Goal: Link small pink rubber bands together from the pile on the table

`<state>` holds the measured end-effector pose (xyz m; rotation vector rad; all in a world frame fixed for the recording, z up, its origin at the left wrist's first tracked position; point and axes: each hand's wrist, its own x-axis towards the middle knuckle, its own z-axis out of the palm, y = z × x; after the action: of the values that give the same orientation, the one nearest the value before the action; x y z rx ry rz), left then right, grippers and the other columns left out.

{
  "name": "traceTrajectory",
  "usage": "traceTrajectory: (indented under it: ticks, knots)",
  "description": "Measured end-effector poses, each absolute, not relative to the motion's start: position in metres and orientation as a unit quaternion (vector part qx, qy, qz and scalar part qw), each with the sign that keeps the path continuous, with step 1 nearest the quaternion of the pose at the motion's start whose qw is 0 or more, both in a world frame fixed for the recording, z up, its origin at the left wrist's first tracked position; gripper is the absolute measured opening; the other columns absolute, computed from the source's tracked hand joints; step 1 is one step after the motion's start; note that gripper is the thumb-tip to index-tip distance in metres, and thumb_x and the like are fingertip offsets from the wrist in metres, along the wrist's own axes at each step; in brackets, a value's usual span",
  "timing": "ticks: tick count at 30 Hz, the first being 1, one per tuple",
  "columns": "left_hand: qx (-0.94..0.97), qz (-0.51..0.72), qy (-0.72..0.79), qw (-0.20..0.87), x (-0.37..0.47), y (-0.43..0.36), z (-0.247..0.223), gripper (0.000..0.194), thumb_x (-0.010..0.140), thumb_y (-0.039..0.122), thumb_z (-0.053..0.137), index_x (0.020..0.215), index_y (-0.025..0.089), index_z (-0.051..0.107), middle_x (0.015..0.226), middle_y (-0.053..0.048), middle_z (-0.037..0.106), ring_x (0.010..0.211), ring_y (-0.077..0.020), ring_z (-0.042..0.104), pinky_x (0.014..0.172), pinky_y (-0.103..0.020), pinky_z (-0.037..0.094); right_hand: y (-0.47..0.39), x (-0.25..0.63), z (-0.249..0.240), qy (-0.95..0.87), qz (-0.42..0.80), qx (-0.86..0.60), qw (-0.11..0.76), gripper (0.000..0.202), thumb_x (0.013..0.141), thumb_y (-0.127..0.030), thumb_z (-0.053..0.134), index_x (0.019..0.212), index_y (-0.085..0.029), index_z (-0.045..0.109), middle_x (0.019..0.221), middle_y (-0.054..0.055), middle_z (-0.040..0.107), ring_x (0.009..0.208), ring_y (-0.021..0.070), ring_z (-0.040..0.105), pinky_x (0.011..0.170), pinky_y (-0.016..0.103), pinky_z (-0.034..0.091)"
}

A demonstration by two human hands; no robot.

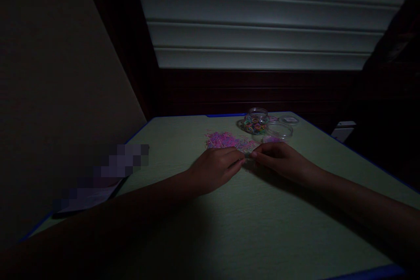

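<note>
My left hand (216,168) and my right hand (280,159) meet fingertip to fingertip low over the table, both with fingers pinched closed. Whatever small, thin thing is between the fingertips is too dark and tiny to name. Just behind my left hand lies a loose pile of tiny pink and purple bands (223,139), partly hidden by that hand. A clear open tub (278,130) with some pink-purple bits inside stands right behind my right hand. Farther back is a clear jar (256,121) holding many-coloured small rings that look like elastic bands.
The pale green table (262,227) has a blue edge. A clear lid (288,120) lies at its back right. On the left rests a flat dark-edged device (88,199), partly blurred out. A white object (343,131) stands beyond the right edge. The room is dim.
</note>
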<state>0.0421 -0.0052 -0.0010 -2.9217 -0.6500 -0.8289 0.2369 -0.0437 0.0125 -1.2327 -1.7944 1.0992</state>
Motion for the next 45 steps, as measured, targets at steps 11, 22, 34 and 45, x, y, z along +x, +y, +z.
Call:
traceTrajectory:
  ticks: [11, 22, 34, 45]
  knots:
    - [-0.944, -0.253, -0.210, 0.019, 0.0419, -0.0057, 0.0003, 0.019, 0.086, 0.023, 0.037, 0.089, 0.016, 0.055, 0.081, -0.002, 0.059, 0.072, -0.0102, 0.054, 0.063, -0.020, 0.041, -0.0431, 0.2392, 0.0099, -0.705, 0.411, -0.473, 0.331, 0.030, 0.072, -0.042, 0.055, 0.069, -0.013, 0.057, 0.056, -0.003, 0.047, 0.050, 0.0065, 0.040, 0.045, 0.019, 0.030]
    - [-0.942, -0.259, -0.212, 0.018, 0.0420, -0.0050, -0.0004, 0.019, 0.086, 0.024, 0.039, 0.090, 0.016, 0.055, 0.082, -0.001, 0.059, 0.074, -0.0099, 0.055, 0.065, -0.020, 0.040, -0.0424, 0.2388, 0.0098, -0.720, 0.390, -0.468, 0.332, 0.032, 0.071, -0.044, 0.056, 0.071, -0.012, 0.058, 0.059, -0.001, 0.048, 0.051, 0.0070, 0.041, 0.047, 0.020, 0.032]
    - [-0.938, -0.265, -0.224, 0.003, 0.0407, -0.0058, -0.0021, 0.024, 0.084, 0.032, 0.042, 0.098, 0.016, 0.054, 0.085, -0.003, 0.060, 0.075, -0.0114, 0.055, 0.066, -0.022, 0.042, -0.0429, 0.2394, 0.0122, -0.747, 0.331, -0.475, 0.327, 0.026, 0.077, -0.036, 0.049, 0.075, -0.013, 0.062, 0.067, 0.002, 0.058, 0.060, 0.0114, 0.049, 0.056, 0.023, 0.038]
    - [-0.943, -0.264, -0.202, 0.008, 0.0417, -0.0060, 0.0006, 0.022, 0.087, 0.025, 0.036, 0.093, 0.016, 0.055, 0.084, -0.002, 0.060, 0.075, -0.0103, 0.055, 0.068, -0.022, 0.043, -0.0422, 0.2393, 0.0121, -0.747, 0.325, -0.488, 0.314, 0.029, 0.078, -0.038, 0.046, 0.075, -0.014, 0.062, 0.067, 0.002, 0.058, 0.059, 0.0116, 0.049, 0.055, 0.023, 0.039]
